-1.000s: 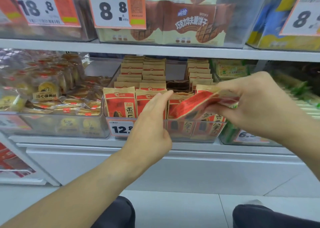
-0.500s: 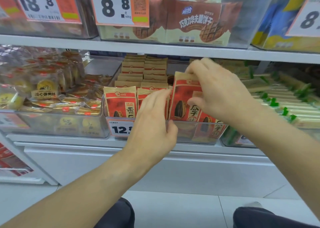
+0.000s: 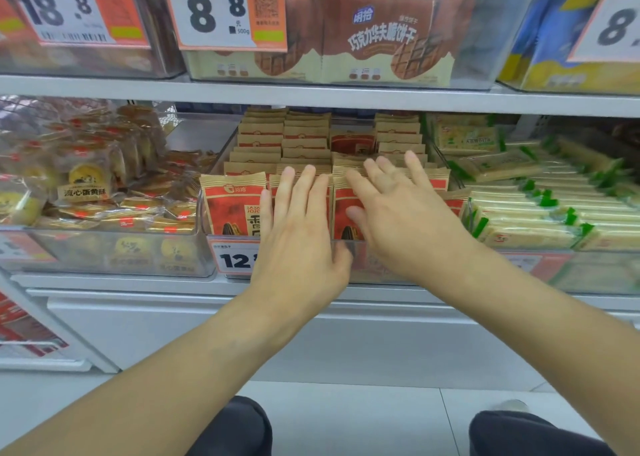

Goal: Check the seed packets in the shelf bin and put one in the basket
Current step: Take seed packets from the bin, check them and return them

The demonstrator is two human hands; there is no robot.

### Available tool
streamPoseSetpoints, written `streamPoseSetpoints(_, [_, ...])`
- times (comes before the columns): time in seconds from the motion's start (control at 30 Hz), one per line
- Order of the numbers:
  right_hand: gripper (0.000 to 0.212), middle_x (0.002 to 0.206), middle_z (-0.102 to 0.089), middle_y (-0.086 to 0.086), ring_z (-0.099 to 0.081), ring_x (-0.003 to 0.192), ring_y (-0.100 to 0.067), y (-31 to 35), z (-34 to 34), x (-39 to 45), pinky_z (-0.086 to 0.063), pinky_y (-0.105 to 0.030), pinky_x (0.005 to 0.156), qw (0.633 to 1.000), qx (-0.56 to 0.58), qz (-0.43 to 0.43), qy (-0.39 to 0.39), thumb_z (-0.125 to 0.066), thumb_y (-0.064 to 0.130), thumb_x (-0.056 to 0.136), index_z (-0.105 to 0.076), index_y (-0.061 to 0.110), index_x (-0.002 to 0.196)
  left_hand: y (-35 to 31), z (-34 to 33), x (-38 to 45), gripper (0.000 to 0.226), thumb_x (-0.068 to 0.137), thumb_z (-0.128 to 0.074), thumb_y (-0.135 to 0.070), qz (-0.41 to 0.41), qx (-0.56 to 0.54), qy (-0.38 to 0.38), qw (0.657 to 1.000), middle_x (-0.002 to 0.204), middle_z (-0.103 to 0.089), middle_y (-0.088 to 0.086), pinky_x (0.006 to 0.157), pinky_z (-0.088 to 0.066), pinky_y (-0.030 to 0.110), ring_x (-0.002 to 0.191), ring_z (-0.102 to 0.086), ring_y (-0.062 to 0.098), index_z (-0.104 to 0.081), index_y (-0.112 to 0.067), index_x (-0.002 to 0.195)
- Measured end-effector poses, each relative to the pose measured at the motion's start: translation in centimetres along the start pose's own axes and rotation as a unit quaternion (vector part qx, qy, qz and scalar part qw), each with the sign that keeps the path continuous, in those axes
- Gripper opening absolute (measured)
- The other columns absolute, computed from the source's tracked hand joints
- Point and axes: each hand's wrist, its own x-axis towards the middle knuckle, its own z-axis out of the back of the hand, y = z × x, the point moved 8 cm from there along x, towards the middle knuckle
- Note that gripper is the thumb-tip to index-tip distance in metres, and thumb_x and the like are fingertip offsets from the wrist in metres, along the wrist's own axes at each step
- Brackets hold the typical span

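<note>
Red and tan seed packets (image 3: 232,203) stand in rows inside a clear shelf bin (image 3: 221,258) on the middle shelf. My left hand (image 3: 299,234) lies flat against the front packets of the middle row, fingers spread. Beside it, my right hand (image 3: 401,213) rests palm-down on the front packets of the right row, fingers apart and holding nothing. One packet (image 3: 352,141) further back shows its red face. No basket is in view.
A bin of wrapped yellow cakes (image 3: 86,185) sits to the left, green-trimmed bars (image 3: 540,206) to the right. The upper shelf (image 3: 311,95) carries brown biscuit boxes (image 3: 377,36) and price tags. My knees show at the bottom above a pale floor.
My right hand held a packet out flat, stood it back in the right row, and now lies open on the packets. My left hand stayed on the middle row.
</note>
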Motion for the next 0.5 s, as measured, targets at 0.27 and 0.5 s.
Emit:
streamPoseSetpoints(0.27, [0.068,0.167,-0.013,-0.023,-0.013,0.155,-0.037,-1.0,-2.1,3.0,0.006,-0.068,0.118,0.993,-0.064,-0.028,0.1,-0.035,0.038,0.104,-0.01,0.01,0.161,0.1,-0.2,0.1,0.085,0.088,-0.061,-0.025,0.001,0.007,0.009,1.0,0.168,-0.008,0.0,0.124,0.008,0.044,0.155,0.008,0.017,-0.016,-0.013,0.159])
streamPoseSetpoints(0.5, [0.053,0.137,-0.057,-0.012,-0.05,0.132,-0.035,-1.1,-1.9,7.2,-0.016,-0.07,0.118,0.98,-0.046,-0.049,0.187,-0.048,0.022,0.101,-0.034,0.015,0.152,0.3,-0.4,0.3,0.084,0.091,-0.058,-0.028,0.001,0.016,0.02,1.0,0.168,-0.002,-0.002,0.125,0.009,0.044,0.154,0.014,0.015,-0.011,-0.017,0.159])
